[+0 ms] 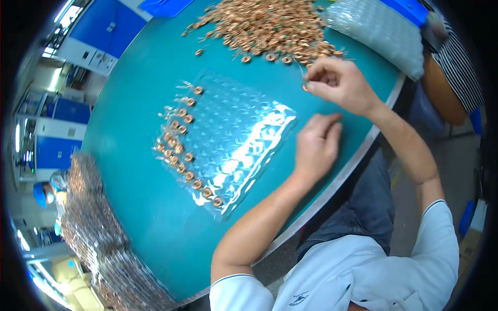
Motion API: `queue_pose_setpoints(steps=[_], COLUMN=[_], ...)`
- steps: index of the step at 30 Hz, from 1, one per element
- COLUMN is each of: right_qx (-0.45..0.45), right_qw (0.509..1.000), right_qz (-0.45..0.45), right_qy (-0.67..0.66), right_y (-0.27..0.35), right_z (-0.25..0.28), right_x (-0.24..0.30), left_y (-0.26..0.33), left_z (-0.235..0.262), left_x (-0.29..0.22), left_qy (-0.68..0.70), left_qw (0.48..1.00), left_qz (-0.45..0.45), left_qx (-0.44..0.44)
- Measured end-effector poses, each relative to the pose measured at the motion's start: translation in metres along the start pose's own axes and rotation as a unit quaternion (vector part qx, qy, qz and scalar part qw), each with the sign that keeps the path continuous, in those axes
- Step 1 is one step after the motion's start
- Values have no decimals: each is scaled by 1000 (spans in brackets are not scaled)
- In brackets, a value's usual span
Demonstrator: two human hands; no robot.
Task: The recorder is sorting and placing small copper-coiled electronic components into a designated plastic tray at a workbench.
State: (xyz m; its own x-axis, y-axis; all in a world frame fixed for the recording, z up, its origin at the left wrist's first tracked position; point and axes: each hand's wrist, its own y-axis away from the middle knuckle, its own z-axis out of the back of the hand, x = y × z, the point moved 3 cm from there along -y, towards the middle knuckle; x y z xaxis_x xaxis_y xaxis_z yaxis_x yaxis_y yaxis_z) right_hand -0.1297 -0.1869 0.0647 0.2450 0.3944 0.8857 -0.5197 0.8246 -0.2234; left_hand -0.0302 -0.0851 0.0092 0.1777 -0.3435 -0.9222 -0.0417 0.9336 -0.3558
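Nearest, the left hand (315,147) lies flat and empty, fingers loosely together, on the teal table (135,207) just beside the clear blister tray (233,140). The tray's long axis runs from near right to far left, copper coils (181,155) filling its left edge. Beyond, the right hand (337,83) pinches one small coil (306,87) at the edge of the loose coil heap (264,26)

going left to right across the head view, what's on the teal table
stack of filled trays → clear blister tray with a row of copper coils → left hand → right hand pinching a coil
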Motion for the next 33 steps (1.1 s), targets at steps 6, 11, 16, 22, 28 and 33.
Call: queue_pose_setpoints(steps=[6,11,16,22,28,33], right_qx=[93,77,98,82,-101,-104], right_qw=[983,974,956,941,888,900], right_qz=[133,116,96,114,121,62], right_qy=[89,180,260,306,431,419], right_y=[-140,-217,-226,-162,-35,-9], right_z=[-127,-189,-199,-132,-19,11], right_x=[13,-9,-14,-24,-51,-58], left_y=[8,7,4,2,2,4], left_z=[27,33,33,29,12,-3], left_x=[-1,3,8,9,3,-2], left_qy=[-57,-39,-23,-15,-28,-27], left_qw=[996,997,997,998,998,999], left_qz=[-54,-43,-48,-49,-26,-19], left_qx=[49,56,52,22,42,35])
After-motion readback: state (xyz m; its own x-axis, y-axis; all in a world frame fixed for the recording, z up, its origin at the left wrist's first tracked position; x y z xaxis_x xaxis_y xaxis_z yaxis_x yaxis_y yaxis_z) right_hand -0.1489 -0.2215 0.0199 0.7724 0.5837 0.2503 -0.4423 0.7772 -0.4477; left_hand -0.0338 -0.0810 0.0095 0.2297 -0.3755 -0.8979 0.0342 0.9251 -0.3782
